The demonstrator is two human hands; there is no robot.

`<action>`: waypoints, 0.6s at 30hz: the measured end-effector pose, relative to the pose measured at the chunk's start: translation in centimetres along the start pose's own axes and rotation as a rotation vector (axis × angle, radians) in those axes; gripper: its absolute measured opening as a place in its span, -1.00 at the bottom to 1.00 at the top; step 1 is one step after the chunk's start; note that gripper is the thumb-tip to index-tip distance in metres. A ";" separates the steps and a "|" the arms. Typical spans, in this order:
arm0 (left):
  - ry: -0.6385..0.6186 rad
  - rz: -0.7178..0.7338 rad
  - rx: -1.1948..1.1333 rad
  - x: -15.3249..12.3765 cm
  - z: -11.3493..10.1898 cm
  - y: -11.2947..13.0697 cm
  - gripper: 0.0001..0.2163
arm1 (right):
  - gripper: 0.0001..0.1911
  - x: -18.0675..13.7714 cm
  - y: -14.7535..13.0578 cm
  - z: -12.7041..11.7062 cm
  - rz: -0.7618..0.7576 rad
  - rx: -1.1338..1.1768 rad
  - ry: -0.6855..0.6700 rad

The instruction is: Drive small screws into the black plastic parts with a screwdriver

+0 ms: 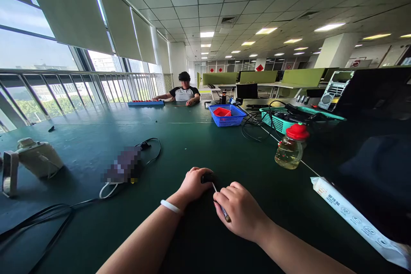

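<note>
My left hand (194, 183), with a white band on its wrist, is closed around a small black object (208, 177) at the table's near middle. What kind of object it is cannot be made out. My right hand (240, 209) grips a screwdriver (227, 217), whose handle end sticks out below the fingers. Its thin metal shaft slants up and left to the black object, and the tip is hidden there. Both hands are low over the dark green table (180, 145), close together.
To the left are a pixelated pouch-like item (123, 165), black cables (54, 212) and a beige canteen (40, 158). On the right stand a red-lidded jug (290, 150), a white packet (356, 218), a teal basket (278, 124) and a blue basket (229, 120). A person (184, 92) sits opposite.
</note>
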State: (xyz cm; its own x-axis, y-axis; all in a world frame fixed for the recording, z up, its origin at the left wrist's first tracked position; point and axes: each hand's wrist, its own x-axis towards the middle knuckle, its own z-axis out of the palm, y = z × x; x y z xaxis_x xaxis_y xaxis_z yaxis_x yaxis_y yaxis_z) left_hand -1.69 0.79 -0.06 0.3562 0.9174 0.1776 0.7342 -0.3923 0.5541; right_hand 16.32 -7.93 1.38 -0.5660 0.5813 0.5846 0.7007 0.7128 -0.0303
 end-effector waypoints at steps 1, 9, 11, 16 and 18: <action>0.001 -0.001 0.002 0.0 0.0 0.0 -0.62 | -0.83 0.0 0.0 0.1 -0.004 -0.009 -0.009; 0.006 0.014 0.065 -0.3 0.1 0.5 -0.63 | -0.91 -0.3 -0.2 1.1 -0.024 -0.024 -0.133; 0.010 0.026 0.081 -0.4 0.1 0.7 -0.64 | -0.90 -0.3 0.0 1.2 -0.024 -0.017 -0.116; 0.019 0.024 0.085 -0.4 0.1 0.8 -0.65 | -0.86 -0.1 1.0 0.7 0.107 0.199 0.016; 0.015 0.026 0.075 -0.3 0.1 0.7 -0.66 | -0.86 -0.1 1.5 0.4 0.219 0.345 0.049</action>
State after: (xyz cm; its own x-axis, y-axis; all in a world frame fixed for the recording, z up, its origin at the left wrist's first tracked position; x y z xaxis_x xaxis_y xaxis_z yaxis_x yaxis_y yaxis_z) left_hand -1.24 0.20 0.24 0.3672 0.9075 0.2041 0.7664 -0.4195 0.4865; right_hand 17.23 -6.80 0.98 -0.3925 0.7204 0.5718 0.6106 0.6690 -0.4237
